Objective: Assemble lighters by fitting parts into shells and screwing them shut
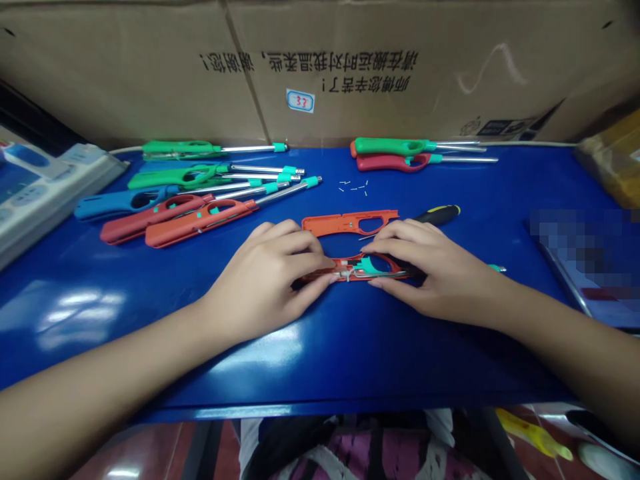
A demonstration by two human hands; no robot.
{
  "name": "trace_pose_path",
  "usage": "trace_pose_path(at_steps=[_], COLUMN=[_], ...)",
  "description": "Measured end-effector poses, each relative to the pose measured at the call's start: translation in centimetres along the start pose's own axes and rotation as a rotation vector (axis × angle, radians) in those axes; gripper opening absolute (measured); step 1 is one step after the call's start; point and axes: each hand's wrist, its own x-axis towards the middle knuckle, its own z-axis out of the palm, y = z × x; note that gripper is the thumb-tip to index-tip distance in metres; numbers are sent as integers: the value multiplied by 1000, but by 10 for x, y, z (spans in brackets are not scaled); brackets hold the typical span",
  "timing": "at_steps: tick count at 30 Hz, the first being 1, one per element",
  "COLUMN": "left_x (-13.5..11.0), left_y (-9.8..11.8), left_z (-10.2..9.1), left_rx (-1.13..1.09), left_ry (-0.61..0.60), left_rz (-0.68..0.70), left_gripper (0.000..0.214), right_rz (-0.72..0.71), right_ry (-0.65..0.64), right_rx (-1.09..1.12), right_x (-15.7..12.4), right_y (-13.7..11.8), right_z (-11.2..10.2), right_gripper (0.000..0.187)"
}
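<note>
An opened orange gas lighter [345,269] lies on the blue table with its inner parts and a teal trigger [371,265] showing. My left hand [273,273] grips its handle end, thumb and fingers closed round it. At the other end my right hand [430,267] pinches the casing near the trigger, and the lighter's tip pokes out beyond that hand. Just behind rests the loose orange casing half [333,225]. A screwdriver with a black and yellow handle [440,214] lies partly hidden behind my right hand.
Several lighters [200,220] in orange, red, blue and green lie at the left. A green lighter [387,146] and a red one [390,162] lie at the back right. Small screws [354,188] are scattered mid-table. A power strip [55,187] borders the left; a cardboard box [320,40] stands behind.
</note>
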Motion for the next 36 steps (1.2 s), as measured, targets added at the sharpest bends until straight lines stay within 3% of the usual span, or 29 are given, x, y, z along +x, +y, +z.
trace_pose_path(at_steps=[8,29,36], left_x=[1,-2,0], left_y=[-1,-2,-3], left_z=[5,7,12], left_rx=[-197,-138,-214], left_ry=[63,74,100], left_rz=[-126,-97,-141], left_gripper=[10,11,21], right_rz=[2,-2,-191], right_ry=[0,27,-47], right_rx=[-2,-18,-196], right_x=[-1,-1,-5], right_y=[-1,0,-3], right_z=[-1,1,-2], right_gripper=[31,35,41])
